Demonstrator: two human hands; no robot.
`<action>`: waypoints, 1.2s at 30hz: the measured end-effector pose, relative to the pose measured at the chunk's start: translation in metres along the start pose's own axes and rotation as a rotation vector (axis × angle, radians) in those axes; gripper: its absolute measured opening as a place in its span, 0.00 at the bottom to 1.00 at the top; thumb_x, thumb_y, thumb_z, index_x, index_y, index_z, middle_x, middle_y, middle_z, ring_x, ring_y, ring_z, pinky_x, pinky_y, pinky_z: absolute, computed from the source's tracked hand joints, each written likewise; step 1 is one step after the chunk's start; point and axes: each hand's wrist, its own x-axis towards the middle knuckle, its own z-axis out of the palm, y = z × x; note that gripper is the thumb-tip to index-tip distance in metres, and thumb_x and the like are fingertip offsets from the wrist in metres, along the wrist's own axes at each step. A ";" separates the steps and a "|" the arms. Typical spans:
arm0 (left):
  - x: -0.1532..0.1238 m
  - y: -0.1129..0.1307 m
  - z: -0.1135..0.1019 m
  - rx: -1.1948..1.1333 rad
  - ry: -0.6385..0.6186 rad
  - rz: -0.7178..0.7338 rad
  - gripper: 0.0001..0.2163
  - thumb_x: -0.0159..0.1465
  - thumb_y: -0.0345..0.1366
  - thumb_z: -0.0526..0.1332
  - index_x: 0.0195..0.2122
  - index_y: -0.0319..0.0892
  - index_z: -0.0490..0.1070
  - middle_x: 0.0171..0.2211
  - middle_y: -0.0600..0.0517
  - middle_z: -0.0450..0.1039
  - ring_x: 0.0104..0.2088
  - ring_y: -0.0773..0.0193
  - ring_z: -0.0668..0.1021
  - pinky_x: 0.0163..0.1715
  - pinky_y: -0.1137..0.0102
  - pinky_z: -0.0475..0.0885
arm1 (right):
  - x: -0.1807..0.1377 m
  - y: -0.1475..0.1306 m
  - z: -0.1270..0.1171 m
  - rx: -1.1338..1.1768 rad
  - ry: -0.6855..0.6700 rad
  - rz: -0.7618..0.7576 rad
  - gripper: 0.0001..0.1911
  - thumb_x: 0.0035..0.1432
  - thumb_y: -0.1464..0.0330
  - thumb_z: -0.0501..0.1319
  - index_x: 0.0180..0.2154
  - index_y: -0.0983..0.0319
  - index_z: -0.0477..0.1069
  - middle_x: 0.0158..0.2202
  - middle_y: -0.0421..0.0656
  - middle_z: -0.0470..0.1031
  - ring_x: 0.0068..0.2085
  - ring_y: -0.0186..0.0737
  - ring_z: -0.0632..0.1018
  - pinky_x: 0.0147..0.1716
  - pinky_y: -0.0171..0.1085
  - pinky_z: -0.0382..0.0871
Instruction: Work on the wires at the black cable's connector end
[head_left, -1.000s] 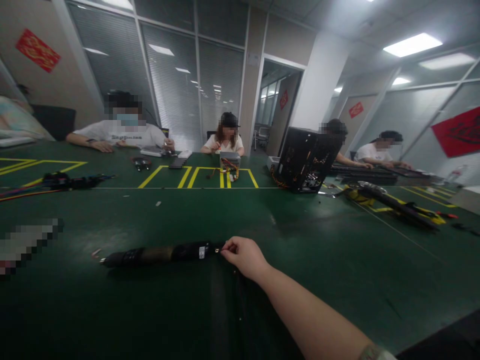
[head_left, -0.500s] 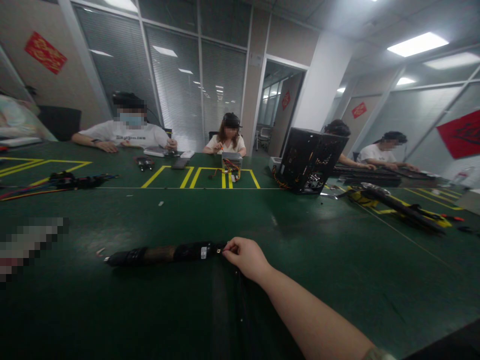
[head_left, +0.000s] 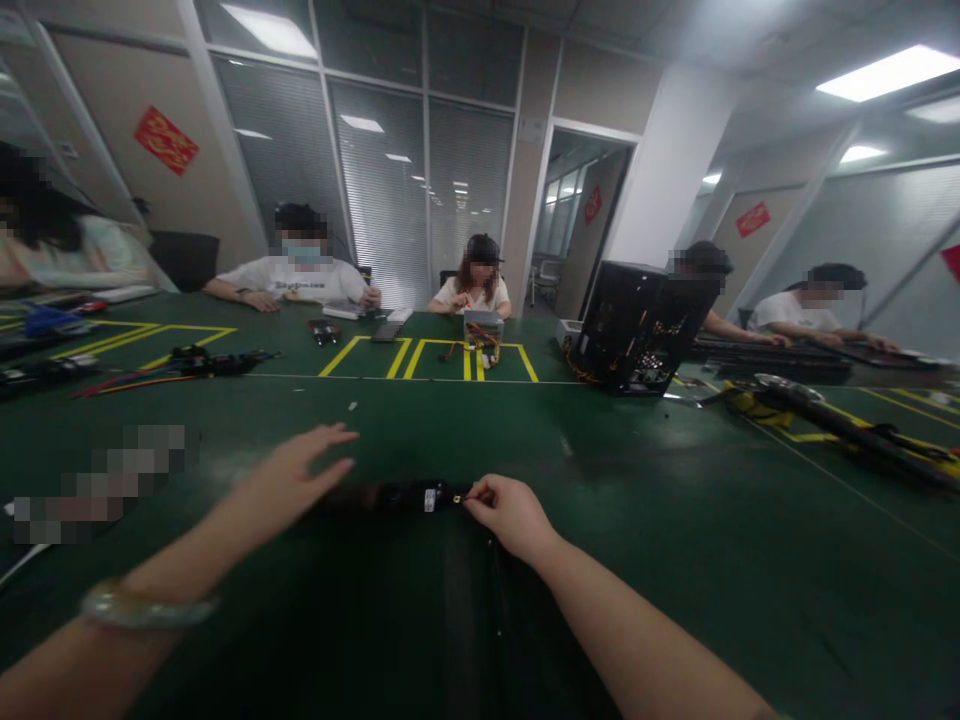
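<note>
The right hand pinches one end of the long black cable, fingers shut tight. The cable lies flat on the green table. The left hand spreads wide open over it, holding nothing.

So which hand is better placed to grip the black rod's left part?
Probably the left hand: it hovers open over that part of the black rod, while the right hand pinches its right end.
</note>
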 end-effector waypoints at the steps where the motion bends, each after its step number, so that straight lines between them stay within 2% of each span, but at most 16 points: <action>1: -0.002 0.023 0.017 -0.001 -0.063 0.111 0.21 0.65 0.49 0.55 0.57 0.48 0.66 0.61 0.50 0.64 0.61 0.54 0.66 0.60 0.56 0.60 | 0.000 0.001 0.001 0.003 0.001 -0.006 0.05 0.59 0.65 0.64 0.36 0.58 0.77 0.31 0.37 0.77 0.31 0.35 0.75 0.27 0.30 0.61; 4: -0.006 0.085 0.057 0.047 -0.061 0.269 0.20 0.64 0.43 0.58 0.57 0.50 0.66 0.62 0.51 0.63 0.63 0.53 0.62 0.63 0.51 0.51 | 0.000 0.003 0.003 0.007 0.007 -0.024 0.05 0.59 0.66 0.63 0.36 0.59 0.76 0.31 0.37 0.78 0.31 0.35 0.76 0.28 0.30 0.62; 6: -0.003 0.110 0.071 0.030 -0.091 0.262 0.14 0.63 0.41 0.59 0.50 0.48 0.72 0.54 0.50 0.72 0.57 0.53 0.70 0.62 0.52 0.54 | 0.001 0.004 0.004 0.009 0.008 -0.031 0.05 0.59 0.66 0.63 0.36 0.60 0.76 0.31 0.38 0.78 0.31 0.36 0.76 0.29 0.31 0.62; 8: -0.001 0.121 0.076 -0.025 -0.191 0.281 0.10 0.64 0.39 0.59 0.45 0.48 0.74 0.44 0.52 0.77 0.47 0.57 0.77 0.56 0.57 0.63 | 0.001 0.004 0.004 0.013 0.001 -0.037 0.05 0.59 0.67 0.62 0.36 0.60 0.76 0.31 0.39 0.78 0.32 0.36 0.77 0.29 0.31 0.63; 9: 0.000 0.122 0.077 -0.054 -0.205 0.278 0.09 0.64 0.38 0.59 0.44 0.48 0.74 0.43 0.52 0.77 0.44 0.58 0.77 0.51 0.62 0.67 | 0.001 0.004 0.004 0.017 -0.004 -0.041 0.05 0.59 0.67 0.62 0.37 0.60 0.75 0.31 0.39 0.78 0.32 0.36 0.77 0.29 0.31 0.63; 11: -0.002 0.122 0.077 -0.082 -0.171 0.274 0.08 0.64 0.38 0.59 0.43 0.48 0.74 0.42 0.52 0.76 0.44 0.58 0.77 0.46 0.64 0.69 | 0.000 0.004 0.003 0.023 -0.013 -0.049 0.05 0.59 0.67 0.61 0.37 0.60 0.75 0.32 0.39 0.79 0.32 0.36 0.77 0.29 0.31 0.64; 16: -0.016 0.123 0.078 -0.077 -0.070 0.323 0.07 0.64 0.34 0.60 0.43 0.48 0.73 0.43 0.53 0.75 0.45 0.59 0.75 0.49 0.64 0.66 | 0.001 0.004 0.002 0.028 -0.011 -0.060 0.05 0.58 0.67 0.62 0.36 0.60 0.75 0.32 0.39 0.79 0.32 0.37 0.78 0.29 0.32 0.64; 23: -0.021 0.123 0.085 -0.051 -0.017 0.319 0.04 0.65 0.34 0.61 0.40 0.48 0.74 0.44 0.54 0.74 0.46 0.59 0.74 0.48 0.62 0.66 | 0.002 0.007 0.005 0.040 -0.001 -0.073 0.06 0.58 0.66 0.62 0.36 0.59 0.76 0.31 0.39 0.79 0.31 0.38 0.77 0.29 0.32 0.64; 30: -0.017 0.122 0.085 -0.039 -0.031 0.312 0.05 0.65 0.36 0.61 0.42 0.47 0.73 0.42 0.53 0.74 0.44 0.60 0.74 0.46 0.64 0.66 | 0.002 0.010 0.007 0.054 0.015 -0.085 0.07 0.58 0.65 0.61 0.36 0.60 0.76 0.31 0.39 0.78 0.32 0.38 0.77 0.29 0.32 0.64; 36: -0.016 0.122 0.083 -0.062 -0.037 0.326 0.04 0.64 0.32 0.60 0.38 0.47 0.72 0.42 0.54 0.74 0.43 0.60 0.74 0.44 0.64 0.66 | 0.001 0.007 0.005 0.072 0.000 -0.077 0.07 0.58 0.65 0.61 0.36 0.59 0.76 0.32 0.39 0.79 0.32 0.38 0.77 0.30 0.33 0.65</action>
